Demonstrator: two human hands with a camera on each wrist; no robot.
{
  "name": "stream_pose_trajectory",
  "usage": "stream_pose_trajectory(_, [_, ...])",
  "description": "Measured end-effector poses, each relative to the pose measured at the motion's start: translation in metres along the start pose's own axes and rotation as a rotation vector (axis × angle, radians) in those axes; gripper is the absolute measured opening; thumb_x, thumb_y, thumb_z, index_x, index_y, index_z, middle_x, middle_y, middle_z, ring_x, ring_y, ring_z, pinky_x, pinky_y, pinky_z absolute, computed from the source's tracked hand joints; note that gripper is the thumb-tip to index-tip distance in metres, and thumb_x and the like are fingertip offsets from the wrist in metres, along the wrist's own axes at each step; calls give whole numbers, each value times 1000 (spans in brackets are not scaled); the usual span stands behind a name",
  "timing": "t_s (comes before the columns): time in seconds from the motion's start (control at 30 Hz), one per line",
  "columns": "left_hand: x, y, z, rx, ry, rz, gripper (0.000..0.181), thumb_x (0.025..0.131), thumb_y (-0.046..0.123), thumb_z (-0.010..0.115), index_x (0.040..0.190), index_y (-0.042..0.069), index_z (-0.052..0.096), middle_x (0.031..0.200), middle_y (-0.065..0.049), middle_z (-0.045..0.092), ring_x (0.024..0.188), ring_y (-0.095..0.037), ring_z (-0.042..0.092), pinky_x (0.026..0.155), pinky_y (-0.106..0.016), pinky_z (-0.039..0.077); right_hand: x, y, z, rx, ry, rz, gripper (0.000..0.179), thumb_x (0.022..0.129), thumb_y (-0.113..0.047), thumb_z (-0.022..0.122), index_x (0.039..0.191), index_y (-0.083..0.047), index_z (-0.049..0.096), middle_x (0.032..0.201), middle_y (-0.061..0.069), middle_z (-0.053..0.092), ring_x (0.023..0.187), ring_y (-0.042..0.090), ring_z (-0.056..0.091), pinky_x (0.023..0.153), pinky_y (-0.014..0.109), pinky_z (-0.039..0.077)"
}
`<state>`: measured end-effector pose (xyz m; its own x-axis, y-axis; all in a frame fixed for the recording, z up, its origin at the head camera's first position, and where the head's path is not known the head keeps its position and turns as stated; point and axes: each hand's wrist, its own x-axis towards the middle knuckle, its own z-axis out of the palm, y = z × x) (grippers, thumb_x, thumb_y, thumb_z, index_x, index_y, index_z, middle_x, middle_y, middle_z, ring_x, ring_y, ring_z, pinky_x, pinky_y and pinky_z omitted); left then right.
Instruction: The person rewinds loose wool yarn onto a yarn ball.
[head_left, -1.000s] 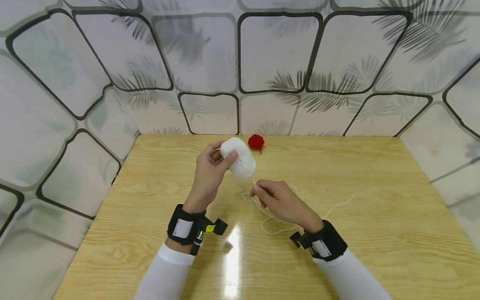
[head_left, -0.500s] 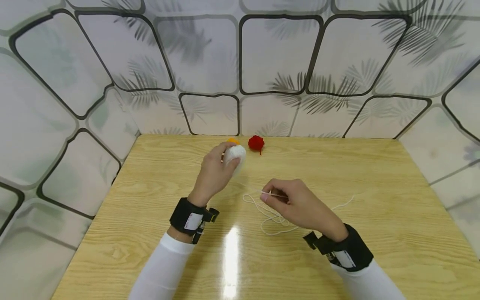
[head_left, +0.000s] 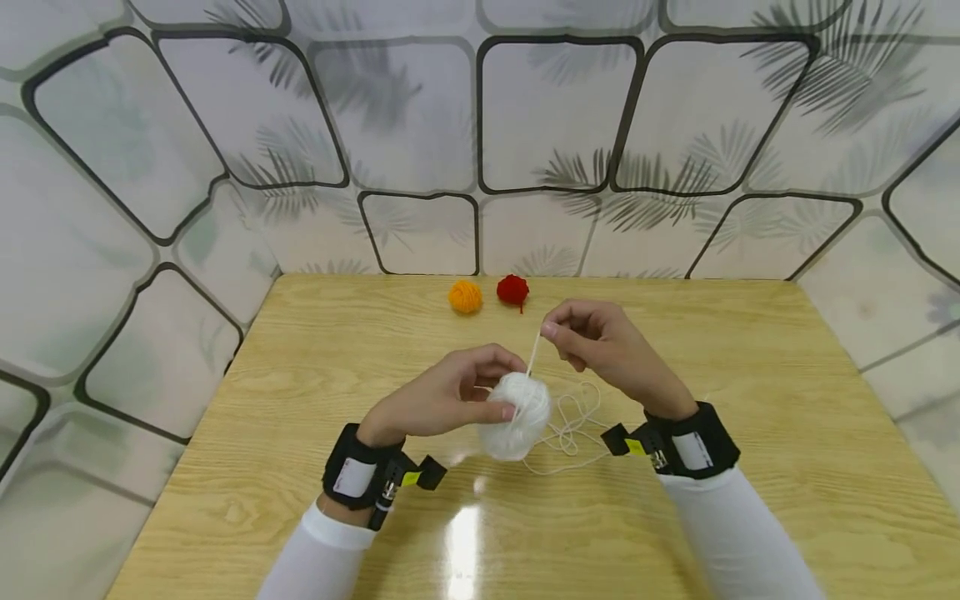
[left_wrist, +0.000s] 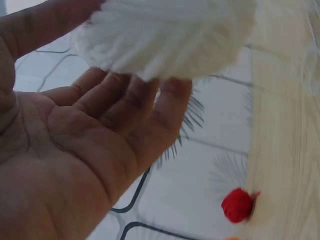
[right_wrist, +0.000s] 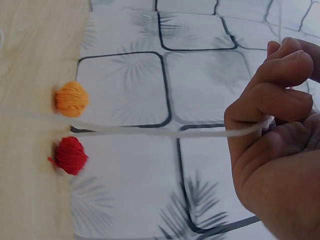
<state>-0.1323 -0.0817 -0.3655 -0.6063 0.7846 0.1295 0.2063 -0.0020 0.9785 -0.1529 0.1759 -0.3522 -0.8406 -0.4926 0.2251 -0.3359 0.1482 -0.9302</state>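
Note:
A ball of white yarn [head_left: 517, 425] is held above the table by my left hand [head_left: 450, 396], thumb on its near side and fingers behind. The left wrist view shows the white ball [left_wrist: 165, 40] between thumb and fingertips. Up and to the right, my right hand [head_left: 611, 346] pinches the yarn strand [head_left: 533, 354], which runs taut down to the ball. In the right wrist view the strand [right_wrist: 200, 133] passes into the curled fingers of the right hand [right_wrist: 280, 135]. Loose white yarn [head_left: 573, 425] lies in loops on the table behind the ball.
An orange yarn ball [head_left: 465, 297] and a red yarn ball [head_left: 513, 290] sit side by side at the back of the wooden table [head_left: 337, 325]. Beyond them rises a patterned backdrop [head_left: 555, 108].
The left hand has brought the white ball down and rightward, uncovering the orange ball. The right hand, still pinching yarn, first drew back to the right and then rose above the white ball.

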Motion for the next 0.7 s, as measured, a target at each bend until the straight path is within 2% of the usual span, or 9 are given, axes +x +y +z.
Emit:
stream_pose_trajectory(0.07, [-3, 2, 2, -92, 12, 28, 36, 96, -1, 67, 129, -6, 52, 114, -15, 67, 99, -21, 64, 83, -36, 57, 1, 8, 5, 42, -4, 20, 12, 104, -11, 58, 103, -1, 65, 68, 7, 47, 56, 18, 43, 51, 27, 38])
stream_pose_trajectory(0.13, [-6, 5, 3, -152, 50, 50, 39, 96, 4, 69, 129, -6, 51, 114, -14, 66, 99, -21, 64, 83, -35, 57, 2, 15, 12, 73, -11, 47, 14, 105, -12, 57, 104, -1, 65, 69, 6, 47, 57, 16, 43, 52, 26, 37])
stream_pose_trajectory(0.27, [-9, 6, 3, -238, 190, 82, 48, 94, 18, 75, 129, -4, 51, 115, -10, 66, 99, -22, 63, 83, -34, 56, 0, 29, 27, 125, -52, 100, 18, 107, -12, 53, 107, 1, 65, 73, 6, 50, 58, 13, 43, 52, 23, 37])
stream_pose_trajectory(0.4, [-7, 6, 1, -310, 341, 101, 45, 96, 14, 70, 132, -4, 49, 119, -11, 64, 103, -21, 61, 86, -31, 54, -4, 37, 42, 160, -85, 117, 21, 108, -10, 49, 110, 5, 64, 74, 7, 52, 58, 11, 45, 52, 22, 39])
stream_pose_trajectory(0.57, [1, 8, -2, -387, 558, 77, 37, 97, 0, 60, 132, -4, 47, 126, -17, 59, 110, -23, 60, 90, -31, 54, -11, 43, 58, 104, -100, 115, 24, 109, -11, 47, 103, 3, 66, 70, 5, 53, 55, 11, 45, 49, 23, 39])
stream_pose_trajectory(0.7, [10, 7, -6, -320, 756, 64, 38, 96, -1, 64, 130, -4, 50, 126, -18, 59, 109, -23, 62, 89, -31, 55, -19, 43, 69, -41, -83, 76, 24, 108, -15, 50, 97, -5, 69, 68, 1, 55, 52, 8, 43, 47, 22, 36])
